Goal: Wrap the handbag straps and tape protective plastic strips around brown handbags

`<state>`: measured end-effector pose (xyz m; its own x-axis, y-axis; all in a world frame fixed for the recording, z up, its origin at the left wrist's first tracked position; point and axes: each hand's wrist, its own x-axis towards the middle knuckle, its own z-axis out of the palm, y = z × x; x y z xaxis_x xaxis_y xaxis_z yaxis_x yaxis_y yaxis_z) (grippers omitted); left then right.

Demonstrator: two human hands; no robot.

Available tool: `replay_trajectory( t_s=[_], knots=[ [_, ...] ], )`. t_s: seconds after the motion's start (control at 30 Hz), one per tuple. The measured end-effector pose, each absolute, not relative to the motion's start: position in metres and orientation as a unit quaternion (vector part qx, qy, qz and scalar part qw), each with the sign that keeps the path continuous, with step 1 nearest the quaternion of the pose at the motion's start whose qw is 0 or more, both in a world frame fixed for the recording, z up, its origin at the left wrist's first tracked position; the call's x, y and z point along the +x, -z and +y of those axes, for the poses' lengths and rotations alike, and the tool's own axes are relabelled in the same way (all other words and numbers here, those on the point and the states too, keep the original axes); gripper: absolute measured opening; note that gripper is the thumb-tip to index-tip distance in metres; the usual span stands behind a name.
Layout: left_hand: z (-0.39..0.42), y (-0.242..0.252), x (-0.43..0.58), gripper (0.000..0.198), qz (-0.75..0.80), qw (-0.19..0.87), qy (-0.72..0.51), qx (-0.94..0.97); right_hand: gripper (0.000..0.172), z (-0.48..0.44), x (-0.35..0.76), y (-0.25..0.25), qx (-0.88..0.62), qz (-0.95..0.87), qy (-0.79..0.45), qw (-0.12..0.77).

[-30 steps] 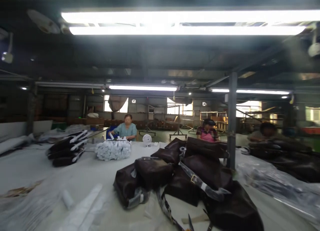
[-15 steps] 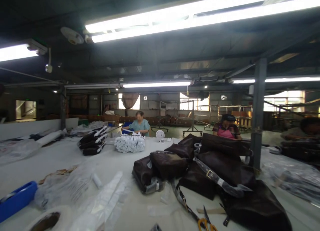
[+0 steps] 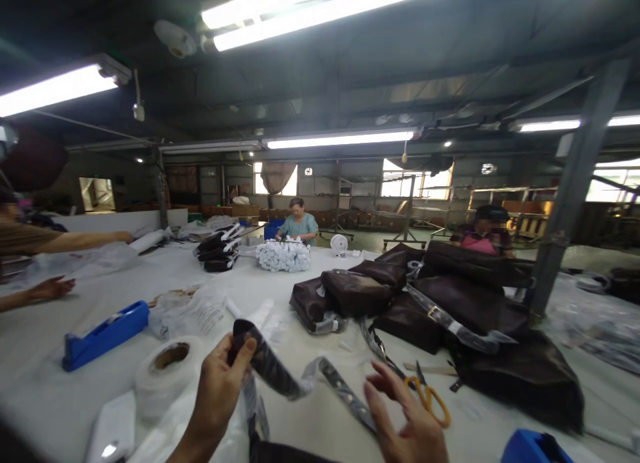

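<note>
The left hand is at 7 o'clock from the centre of the view, raised over the bench, forearm entering from the lower edge. The thumb presses down and the fingers curl under; the hand is closed on a dark strap. The right hand is at 5 o'clock, also with its forearm from below. Its fingers are bent and spread, pointing toward 11 o'clock, with a clear gap between them. The strap's far section passes just beside the fingertips; contact cannot be determined.

The strap extends from the left hand toward 4 o'clock. It is smooth, dark and sheathed in clear film. Its upper end is curved over at the thumb; at mid-length the film is bunched and twisted. The section near the right hand carries a row of small pale spots.

Orange-handled scissors lie at 1 o'clock from the right hand, near it. A white roll stands at 9 o'clock from the left hand, and a blue tape dispenser at 10 o'clock.
</note>
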<state>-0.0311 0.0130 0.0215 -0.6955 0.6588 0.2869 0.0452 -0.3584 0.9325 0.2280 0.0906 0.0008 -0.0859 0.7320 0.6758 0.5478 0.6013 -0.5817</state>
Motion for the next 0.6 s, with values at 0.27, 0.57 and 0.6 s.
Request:
replay_trajectory(
  t_s=[0.27,0.57,0.6],
  knots=[
    [-0.003,-0.061,0.024,0.032,0.383,0.335,-0.801,0.316,0.053,0.049,0.121,-0.035,-0.208,-0.818,-0.032,0.536],
    [-0.026,-0.115,-0.039,0.067,0.550,0.183,-0.665,0.471,0.025,0.074,0.162,-0.071,-0.254,-0.911,0.165,0.281],
    [-0.027,-0.130,-0.041,0.068,0.561,0.189,-0.621,0.513,0.022,0.074,0.163,-0.083,-0.248,-0.917,0.182,0.254]
  ],
)
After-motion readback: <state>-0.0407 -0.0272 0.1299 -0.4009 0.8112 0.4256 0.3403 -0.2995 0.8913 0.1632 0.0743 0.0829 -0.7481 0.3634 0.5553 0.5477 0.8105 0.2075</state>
